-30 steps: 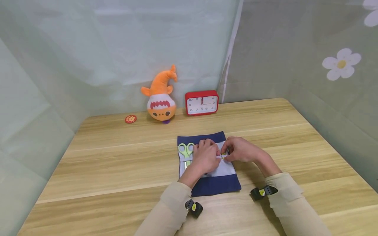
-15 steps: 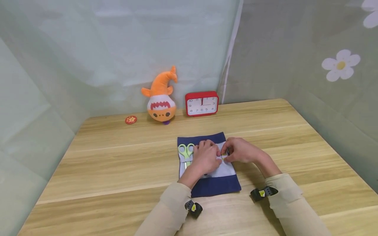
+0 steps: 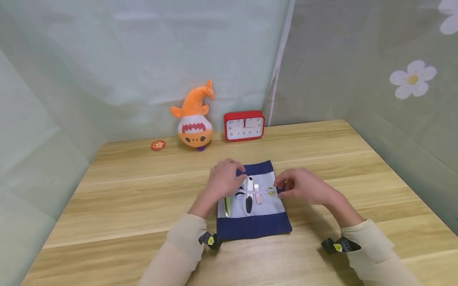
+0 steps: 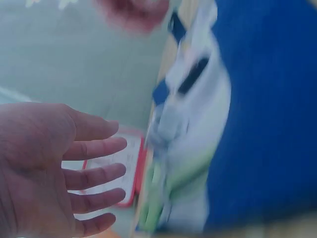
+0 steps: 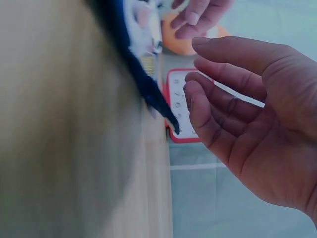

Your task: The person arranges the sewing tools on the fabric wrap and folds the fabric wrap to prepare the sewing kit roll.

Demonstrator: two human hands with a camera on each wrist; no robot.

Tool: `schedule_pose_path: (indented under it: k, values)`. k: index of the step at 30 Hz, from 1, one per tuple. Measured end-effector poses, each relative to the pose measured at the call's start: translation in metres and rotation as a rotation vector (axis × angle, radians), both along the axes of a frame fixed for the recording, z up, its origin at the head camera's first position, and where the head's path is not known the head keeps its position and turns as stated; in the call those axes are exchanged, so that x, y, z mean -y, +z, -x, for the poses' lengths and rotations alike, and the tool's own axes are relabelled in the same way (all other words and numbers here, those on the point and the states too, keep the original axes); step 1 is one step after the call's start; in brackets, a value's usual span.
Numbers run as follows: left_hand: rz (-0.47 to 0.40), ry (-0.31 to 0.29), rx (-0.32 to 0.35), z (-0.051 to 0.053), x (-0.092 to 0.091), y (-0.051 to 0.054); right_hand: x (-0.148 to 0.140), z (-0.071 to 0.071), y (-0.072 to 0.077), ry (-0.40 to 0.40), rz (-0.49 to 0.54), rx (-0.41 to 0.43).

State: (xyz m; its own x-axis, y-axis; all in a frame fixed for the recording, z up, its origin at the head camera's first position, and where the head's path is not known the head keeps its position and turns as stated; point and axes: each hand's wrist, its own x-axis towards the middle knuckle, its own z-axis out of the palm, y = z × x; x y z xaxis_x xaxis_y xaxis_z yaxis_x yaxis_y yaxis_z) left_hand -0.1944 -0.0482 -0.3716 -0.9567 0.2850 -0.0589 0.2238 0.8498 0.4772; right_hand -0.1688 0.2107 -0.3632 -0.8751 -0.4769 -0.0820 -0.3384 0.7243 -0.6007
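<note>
A navy and pale grey cloth organizer (image 3: 255, 226) lies flat on the table, with a pale strap across its middle. Under the strap sit a black-and-white stick-like tool (image 3: 249, 204), a small pink-and-white piece (image 3: 258, 198), a dark round item (image 3: 239, 194) and a small yellowish item (image 3: 271, 191). My left hand (image 3: 225, 178) hovers over the left part, hiding the handles of the green scissors (image 3: 227, 207). In the left wrist view its fingers (image 4: 99, 171) are spread and hold nothing. Beside the right edge, my right hand (image 3: 304, 186) is loosely curled around nothing.
Toward the back of the wooden table (image 3: 136, 198) stand an orange shark plush (image 3: 195, 119) and a red clock (image 3: 245, 125). A small red disc (image 3: 158, 145) lies left of the plush. Curtains hang behind and at both sides.
My left hand has left the organizer's middle, moving left and up over the scissors. My right hand has let go of the yellowish item and drawn back right. The tools under the strap now show.
</note>
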Motion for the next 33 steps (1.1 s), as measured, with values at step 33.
schedule_pose_path:
  k: [33]
  values:
    - [0.146,-0.096,0.009,0.031,0.059,-0.011,0.004,-0.057,-0.021,0.238,-0.097,-0.118]
